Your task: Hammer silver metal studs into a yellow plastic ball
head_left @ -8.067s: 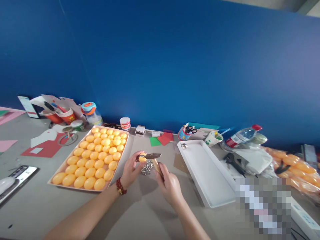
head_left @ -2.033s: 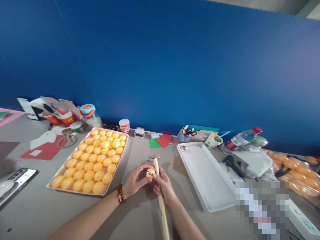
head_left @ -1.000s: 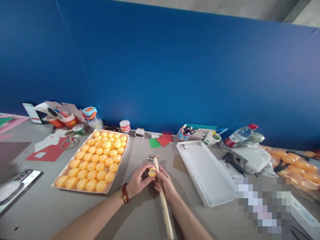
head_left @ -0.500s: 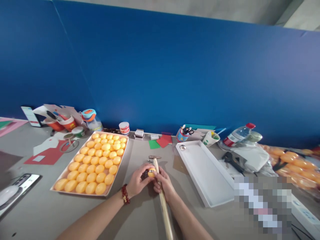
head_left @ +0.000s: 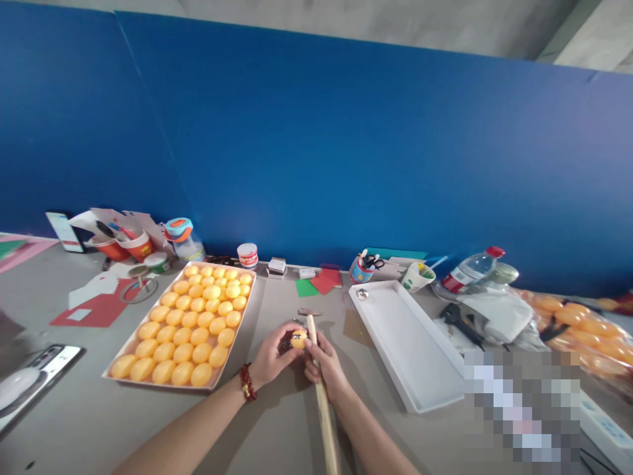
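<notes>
My left hand (head_left: 271, 356), with a red bead bracelet at the wrist, is closed on a small orange ball (head_left: 298, 339). The ball has dark and shiny bits on its face, too small to make out. My right hand (head_left: 325, 366) is closed around the pale wooden handle of a hammer (head_left: 324, 415), and its thumb tip reaches the ball's right side. The handle runs toward me past the bottom edge. At its far end a small metal head (head_left: 309, 312) shows. Some dark, shiny small pieces by my left fingers are partly hidden.
A shallow box of orange balls (head_left: 161, 381) lies at left. At right is a white tray (head_left: 413, 349) with a shiny round piece (head_left: 362, 294) in its far corner. Paper squares (head_left: 326, 280), a pen cup (head_left: 361, 269) and a bottle (head_left: 469, 270) stand or lie along the blue partition.
The view has shifted slightly. The ball has turned a little in my fingers, so its dark and shiny marks face me more. Both hands keep their holds.
</notes>
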The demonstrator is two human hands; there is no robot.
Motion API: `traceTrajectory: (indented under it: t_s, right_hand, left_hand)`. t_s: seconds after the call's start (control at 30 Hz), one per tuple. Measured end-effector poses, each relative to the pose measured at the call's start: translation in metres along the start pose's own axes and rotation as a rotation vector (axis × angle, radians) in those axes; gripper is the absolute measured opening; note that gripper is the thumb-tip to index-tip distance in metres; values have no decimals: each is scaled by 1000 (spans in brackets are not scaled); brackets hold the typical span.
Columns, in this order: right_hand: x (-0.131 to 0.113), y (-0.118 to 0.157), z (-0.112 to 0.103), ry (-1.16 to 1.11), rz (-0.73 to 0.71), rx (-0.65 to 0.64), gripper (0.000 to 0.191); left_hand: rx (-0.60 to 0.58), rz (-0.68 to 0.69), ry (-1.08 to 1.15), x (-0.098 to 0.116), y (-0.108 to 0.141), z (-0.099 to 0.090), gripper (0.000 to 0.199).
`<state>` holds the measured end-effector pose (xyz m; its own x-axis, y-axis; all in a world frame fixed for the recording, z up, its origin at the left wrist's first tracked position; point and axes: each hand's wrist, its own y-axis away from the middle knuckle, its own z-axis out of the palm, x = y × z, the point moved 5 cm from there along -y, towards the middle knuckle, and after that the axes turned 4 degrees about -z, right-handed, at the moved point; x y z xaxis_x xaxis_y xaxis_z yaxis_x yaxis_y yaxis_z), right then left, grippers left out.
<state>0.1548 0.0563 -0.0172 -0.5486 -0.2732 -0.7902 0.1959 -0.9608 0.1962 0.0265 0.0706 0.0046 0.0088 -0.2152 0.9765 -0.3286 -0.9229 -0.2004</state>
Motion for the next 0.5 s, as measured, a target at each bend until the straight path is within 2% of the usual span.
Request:
traceTrajectory:
  t_s: [0.3, 0.5]
  right_hand:
    - [-1, 0, 1, 19, 12, 1, 44]
    - [0, 0, 0, 22, 11, 26, 44]
  left_hand:
    - [9, -23, -33, -4, 2, -2, 37]
    - [16, -34, 70, -3, 0, -1, 37]
